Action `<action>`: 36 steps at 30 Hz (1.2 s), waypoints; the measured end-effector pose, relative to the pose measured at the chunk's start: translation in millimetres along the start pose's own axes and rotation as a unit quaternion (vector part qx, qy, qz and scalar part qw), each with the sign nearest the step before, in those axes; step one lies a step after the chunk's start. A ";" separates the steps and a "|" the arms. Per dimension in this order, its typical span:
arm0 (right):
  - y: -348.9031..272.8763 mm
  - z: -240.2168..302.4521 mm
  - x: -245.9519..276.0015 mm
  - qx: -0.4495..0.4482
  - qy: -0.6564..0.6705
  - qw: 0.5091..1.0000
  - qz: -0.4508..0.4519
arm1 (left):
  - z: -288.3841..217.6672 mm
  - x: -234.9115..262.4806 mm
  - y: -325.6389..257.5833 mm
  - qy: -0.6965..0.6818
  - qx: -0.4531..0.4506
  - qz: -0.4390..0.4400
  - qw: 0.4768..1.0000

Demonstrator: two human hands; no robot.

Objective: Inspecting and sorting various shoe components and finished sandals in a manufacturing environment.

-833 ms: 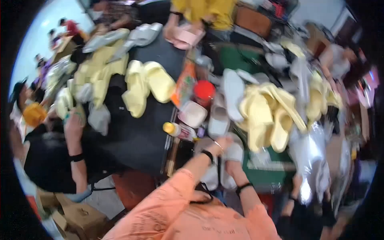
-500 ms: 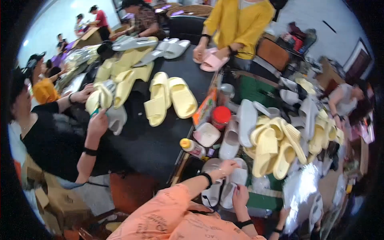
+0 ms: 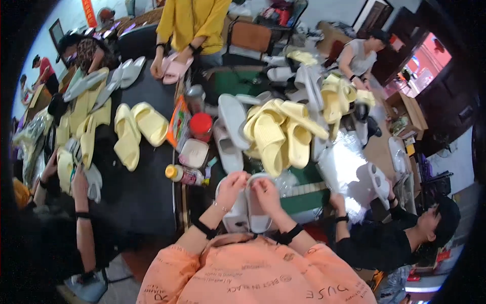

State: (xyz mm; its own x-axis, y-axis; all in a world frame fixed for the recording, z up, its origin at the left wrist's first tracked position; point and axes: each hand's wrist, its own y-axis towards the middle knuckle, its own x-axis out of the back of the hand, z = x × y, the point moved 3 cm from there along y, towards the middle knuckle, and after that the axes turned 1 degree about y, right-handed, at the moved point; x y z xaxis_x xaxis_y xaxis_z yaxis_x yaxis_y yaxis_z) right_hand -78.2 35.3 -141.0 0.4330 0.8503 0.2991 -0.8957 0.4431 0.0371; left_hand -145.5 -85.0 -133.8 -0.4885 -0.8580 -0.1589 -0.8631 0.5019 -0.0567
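Note:
A pair of light grey slippers lies close in front of me, a left slipper (image 3: 236,217) and a right slipper (image 3: 259,221) side by side. Over the far end of the right one, my left hand (image 3: 233,190) and my right hand (image 3: 267,196) meet with fingers pinched together. Whatever sits between the fingertips is too small or hidden to make out. Just beyond lie a grey slipper (image 3: 229,152) and a heap of pale yellow slippers (image 3: 271,139).
To the left stand a yellow-capped bottle (image 3: 185,175), a white tub (image 3: 194,153) and a red-lidded jar (image 3: 201,126). Yellow slippers (image 3: 150,124) lie on the black table (image 3: 144,197). Co-workers handle slippers left, right and across; a shiny silver sheet (image 3: 344,162) lies right.
The view has swung to the right. My hands have come together over the right slipper; half a second ago they were farther apart, the left on its strap.

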 end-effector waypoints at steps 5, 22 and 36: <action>-11.5 11.7 3.9 0.009 0.034 0.999 0.004 | 11.2 1.9 -14.3 -0.066 0.075 -0.012 0.995; -20.8 30.9 -9.0 0.041 -0.051 0.997 0.041 | 30.0 11.0 -29.0 -0.184 0.092 -0.008 0.979; -25.3 23.6 -13.6 0.046 -0.014 0.998 0.043 | 26.4 10.6 -38.3 -0.211 0.097 -0.006 0.973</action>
State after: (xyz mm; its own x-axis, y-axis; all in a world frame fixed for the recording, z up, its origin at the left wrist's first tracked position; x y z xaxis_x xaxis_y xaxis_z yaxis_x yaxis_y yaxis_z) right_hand -63.8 5.9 -123.5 0.3530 0.8746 0.3323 -0.9352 0.3404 0.0977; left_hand -114.2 -110.4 -159.3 -0.3474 -0.7624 -0.5460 -0.8075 0.5392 -0.2391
